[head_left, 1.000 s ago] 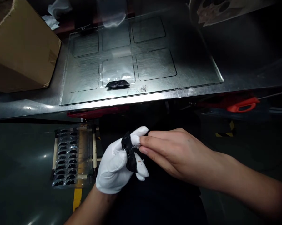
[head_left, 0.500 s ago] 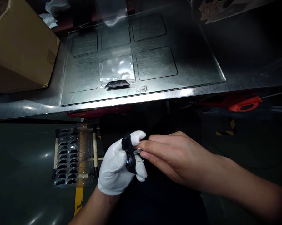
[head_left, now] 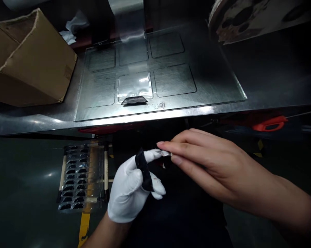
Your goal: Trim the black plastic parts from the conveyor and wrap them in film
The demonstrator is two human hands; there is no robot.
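Observation:
My left hand (head_left: 131, 187), in a white glove, pinches a small curved black part (head_left: 144, 169) between thumb and fingers. My bare right hand (head_left: 197, 162) is just right of it, fingertips pinched on a small shiny sliver (head_left: 163, 153) that touches the gloved forefinger tip. Both hands hover below the edge of a metal table (head_left: 171, 112). On the table lies a clear plate (head_left: 212, 77) with square outlines, and on it a clear bag (head_left: 134, 84) with another black part (head_left: 134, 100) at its mouth.
A clear blister tray (head_left: 78, 179) holding several black parts rests on a low stand at the lower left. An open cardboard box (head_left: 33, 62) stands at the table's left. An orange-handled tool (head_left: 268, 122) hangs under the table at right.
My right hand has drawn slightly right and up, away from the black part, with the shiny sliver in its fingertips. The camera view has tilted, shifting the table downward and right.

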